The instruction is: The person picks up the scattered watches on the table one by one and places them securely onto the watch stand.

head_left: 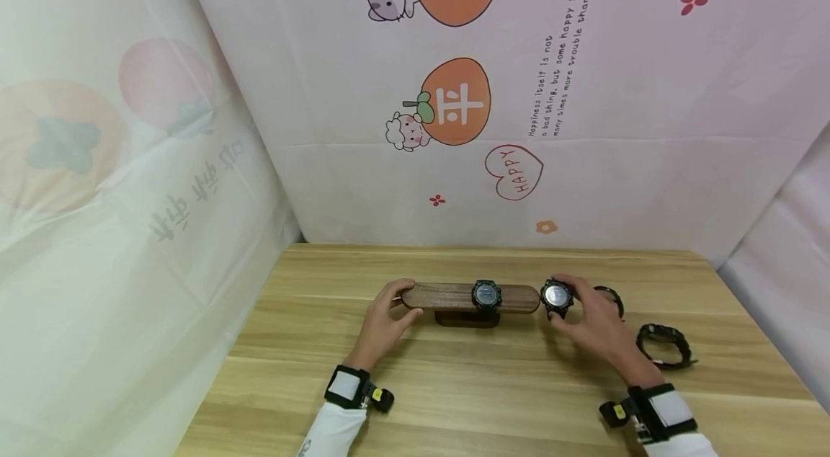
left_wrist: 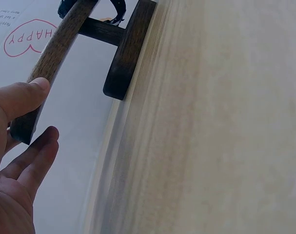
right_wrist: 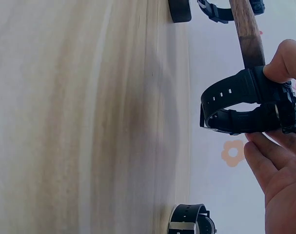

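Observation:
A dark wooden watch stand (head_left: 441, 296) stands on the table, its long bar raised on a short post above a small base (head_left: 467, 320). My left hand (head_left: 381, 327) grips the bar's left end, thumb on one side and fingers on the other. One black digital watch (head_left: 485, 295) sits strapped around the bar, right of its middle. At the bar's right end my right hand (head_left: 598, 327) pinches a second black watch (head_left: 556, 296) between thumb and fingers, dial facing up. In the right wrist view its buckled strap (right_wrist: 230, 92) forms a loop that overlaps the bar's tip.
Behind the right hand lies another watch (head_left: 612, 298), partly hidden. A black watch (head_left: 664, 347) with a looped strap rests farther right, beside the right wrist. The wood-grain table (head_left: 480, 399) ends at the back against a printed white cloth (head_left: 363, 190); more cloth hangs at both sides.

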Demonstrator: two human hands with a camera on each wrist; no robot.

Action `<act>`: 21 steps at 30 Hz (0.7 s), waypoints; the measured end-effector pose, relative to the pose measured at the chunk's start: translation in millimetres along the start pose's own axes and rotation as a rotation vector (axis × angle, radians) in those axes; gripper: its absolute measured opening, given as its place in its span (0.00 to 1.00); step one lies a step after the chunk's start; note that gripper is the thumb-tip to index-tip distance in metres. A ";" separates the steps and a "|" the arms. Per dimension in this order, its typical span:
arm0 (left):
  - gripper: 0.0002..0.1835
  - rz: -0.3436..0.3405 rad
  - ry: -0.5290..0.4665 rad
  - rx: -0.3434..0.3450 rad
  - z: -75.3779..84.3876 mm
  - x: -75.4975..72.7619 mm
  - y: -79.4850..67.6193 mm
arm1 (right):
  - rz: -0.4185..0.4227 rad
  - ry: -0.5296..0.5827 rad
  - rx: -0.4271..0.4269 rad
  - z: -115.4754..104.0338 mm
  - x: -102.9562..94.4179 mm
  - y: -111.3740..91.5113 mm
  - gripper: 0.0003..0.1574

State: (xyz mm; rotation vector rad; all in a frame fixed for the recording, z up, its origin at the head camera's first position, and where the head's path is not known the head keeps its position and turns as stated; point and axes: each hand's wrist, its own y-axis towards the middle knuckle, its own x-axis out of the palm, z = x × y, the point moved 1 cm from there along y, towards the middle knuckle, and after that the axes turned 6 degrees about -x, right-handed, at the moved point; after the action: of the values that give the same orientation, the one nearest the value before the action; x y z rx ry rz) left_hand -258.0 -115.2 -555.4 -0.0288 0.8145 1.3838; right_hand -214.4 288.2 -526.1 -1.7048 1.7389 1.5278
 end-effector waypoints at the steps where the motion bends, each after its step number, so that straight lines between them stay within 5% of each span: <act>1: 0.30 0.002 -0.001 0.000 -0.1 0.0 0.1 | -0.002 -0.004 0.003 -1.4 -0.3 -0.3 0.47; 21: 0.30 -0.004 -0.005 -0.006 0.6 -0.1 -0.7 | 0.041 0.015 -0.038 -19.8 -1.3 -0.9 0.47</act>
State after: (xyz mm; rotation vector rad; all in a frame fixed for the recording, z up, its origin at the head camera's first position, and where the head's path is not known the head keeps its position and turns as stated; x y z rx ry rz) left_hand -257.1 -115.1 -555.3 -0.0319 0.8058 1.3817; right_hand -204.2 273.6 -517.4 -1.7132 1.7739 1.5791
